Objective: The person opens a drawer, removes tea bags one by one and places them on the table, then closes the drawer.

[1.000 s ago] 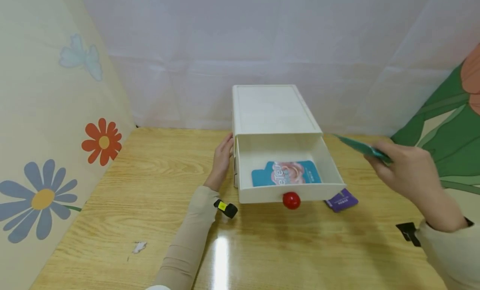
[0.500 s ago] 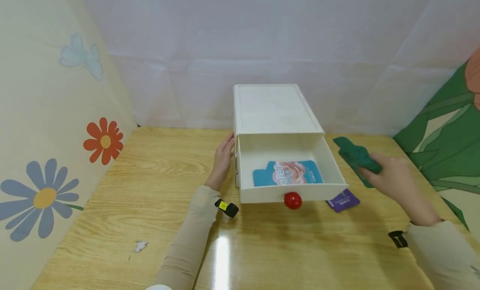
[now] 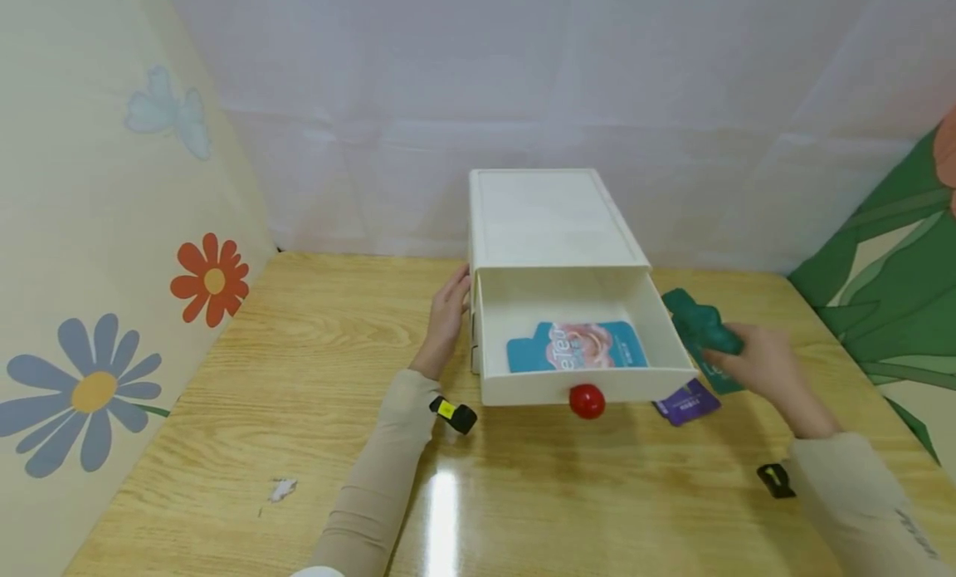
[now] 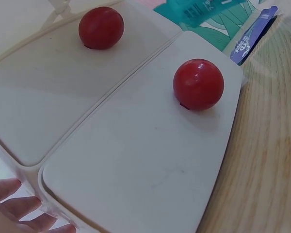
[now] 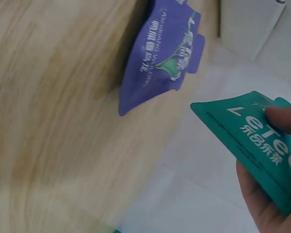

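Note:
A white drawer cabinet [image 3: 556,220] stands on the wooden table, its top drawer [image 3: 523,388] pulled out. Inside that drawer lies a blue tea sachet [image 3: 582,345] with a pink print. Against the cabinet's left side rests my left hand [image 3: 441,324], fingers mostly straight; they also show at the lower left of the left wrist view [image 4: 19,208]. Right of the drawer, my right hand [image 3: 765,369] pinches a green tea sachet [image 5: 262,141] between thumb and fingers, held above the table. A purple tea sachet [image 3: 689,403] lies on the table, partly under the drawer's right front corner.
The open drawer has a red round knob [image 3: 587,401]. In the left wrist view, red knobs [image 4: 199,85] stick out from white drawer fronts. White cloth [image 3: 373,129] hangs behind the table, with flower-painted panels [image 3: 82,228] at the sides.
My right hand has moved left and down with the green sachet, from high at the right to beside the drawer near the purple sachet. My left hand stays on the cabinet's side.

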The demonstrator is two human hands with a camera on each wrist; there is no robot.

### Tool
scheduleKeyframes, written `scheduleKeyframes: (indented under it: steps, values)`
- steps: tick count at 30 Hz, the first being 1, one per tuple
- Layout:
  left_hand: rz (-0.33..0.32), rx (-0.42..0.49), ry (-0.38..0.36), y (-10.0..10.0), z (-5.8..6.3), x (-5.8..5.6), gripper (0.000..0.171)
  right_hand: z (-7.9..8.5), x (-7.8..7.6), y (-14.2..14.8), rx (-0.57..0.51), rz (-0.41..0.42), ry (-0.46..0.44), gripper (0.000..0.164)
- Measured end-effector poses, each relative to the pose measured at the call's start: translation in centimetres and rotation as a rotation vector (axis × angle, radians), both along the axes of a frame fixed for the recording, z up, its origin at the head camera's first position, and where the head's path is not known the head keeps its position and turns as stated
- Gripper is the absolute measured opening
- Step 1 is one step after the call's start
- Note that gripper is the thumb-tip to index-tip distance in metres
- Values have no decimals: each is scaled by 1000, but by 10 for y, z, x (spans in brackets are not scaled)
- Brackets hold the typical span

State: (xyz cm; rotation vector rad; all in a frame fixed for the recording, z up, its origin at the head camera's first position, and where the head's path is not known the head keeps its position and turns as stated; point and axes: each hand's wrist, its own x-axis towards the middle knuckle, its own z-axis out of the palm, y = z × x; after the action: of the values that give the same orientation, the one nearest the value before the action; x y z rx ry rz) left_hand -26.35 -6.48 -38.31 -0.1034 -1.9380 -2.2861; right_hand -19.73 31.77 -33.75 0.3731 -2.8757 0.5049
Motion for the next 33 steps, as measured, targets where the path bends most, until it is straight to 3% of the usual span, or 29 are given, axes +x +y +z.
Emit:
scheduleKeyframes:
  steps: [1, 5, 9, 14, 22, 33]
  values:
    - [-1, 3, -1, 0, 0, 0, 45, -1, -1, 0, 0, -18, -37, 22]
    - [-4, 15, 10, 0, 0, 0, 44, -5, -7, 1, -2, -82, -168, 63]
    - [-4, 7, 7, 1, 0, 1, 44, -10, -14, 5, -36, -120, -288, 76]
    - [-8, -5, 1, 0, 0, 1, 45, -21, -22, 14, -95, -133, -402, 78]
    - [-14, -5, 5, 0, -1, 0, 46, -34, -30, 26, -107, -173, -477, 79]
    - [-16, -2, 6, -1, -1, 0, 46, -33, -25, 26, 55, -241, -516, 75]
